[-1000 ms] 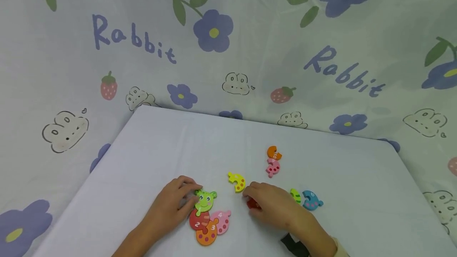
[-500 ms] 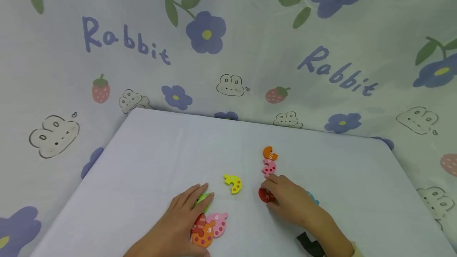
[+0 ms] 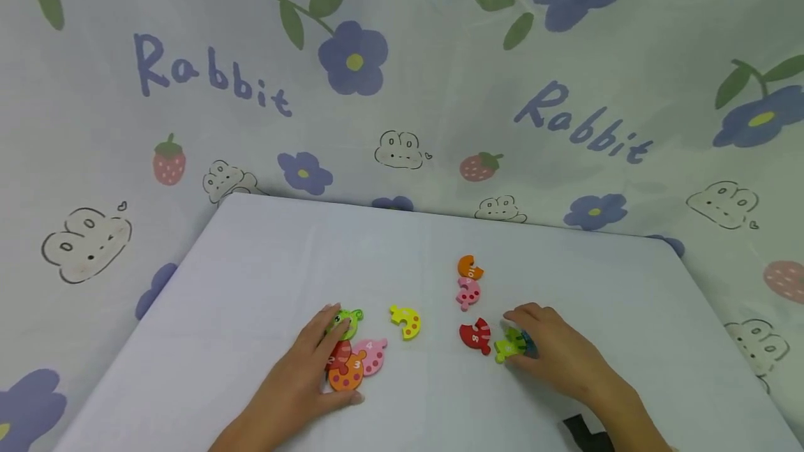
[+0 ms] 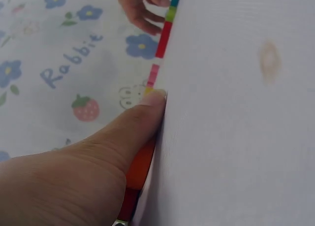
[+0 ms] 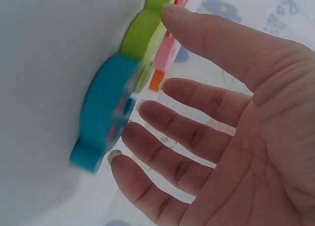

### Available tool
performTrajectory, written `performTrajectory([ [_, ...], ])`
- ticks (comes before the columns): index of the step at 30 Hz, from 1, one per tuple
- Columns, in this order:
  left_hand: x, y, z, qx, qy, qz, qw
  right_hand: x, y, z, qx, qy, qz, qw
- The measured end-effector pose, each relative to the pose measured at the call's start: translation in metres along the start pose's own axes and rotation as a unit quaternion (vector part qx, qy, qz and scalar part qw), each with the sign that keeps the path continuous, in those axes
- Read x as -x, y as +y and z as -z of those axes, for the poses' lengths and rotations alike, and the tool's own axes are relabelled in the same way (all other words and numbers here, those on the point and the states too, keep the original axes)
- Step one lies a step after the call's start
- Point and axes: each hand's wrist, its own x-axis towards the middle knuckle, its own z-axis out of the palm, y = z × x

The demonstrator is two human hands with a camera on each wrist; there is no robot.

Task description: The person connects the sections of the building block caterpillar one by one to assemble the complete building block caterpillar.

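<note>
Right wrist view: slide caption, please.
Right hand beside a green puzzle piece and a blue puzzle piece on the white tabletop.

Backdrop [image 3: 433, 82] “Rabbit”, red piece [image 3: 475, 335] “8”

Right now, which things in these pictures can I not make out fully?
Head: most of the blue piece, behind the right grip.
Head: part of the green face, behind the left grip.
Head: the black thing, cut off by the bottom edge.
Right wrist: the pink marks, blurred.

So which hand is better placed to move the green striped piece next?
Probably the right hand: it is right at the green striped piece, while the left hand is farther off, at the joined pieces.
</note>
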Motion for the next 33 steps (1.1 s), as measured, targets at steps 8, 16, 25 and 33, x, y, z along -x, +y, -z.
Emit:
performTrajectory([
  [8,-0.001,-0.001,0.002,0.003,-0.008,0.017,0.9998,0.007,0.022,0.000,-0.007,-0.014,-0.013,1.000],
  [16,0.000,0.000,0.003,0.011,-0.011,0.012,0.9998,0.008,0.030,-0.002,-0.003,-0.006,-0.003,1.000],
  [25,-0.001,0.001,0.001,0.006,-0.013,0.007,0.9999,0.011,0.033,0.001,-0.013,-0.012,-0.013,1.000],
  [33,0.000,0.000,0.001,0.003,-0.008,0.002,1.0000,0.007,0.019,-0.006,0.006,-0.007,-0.031,0.999],
])
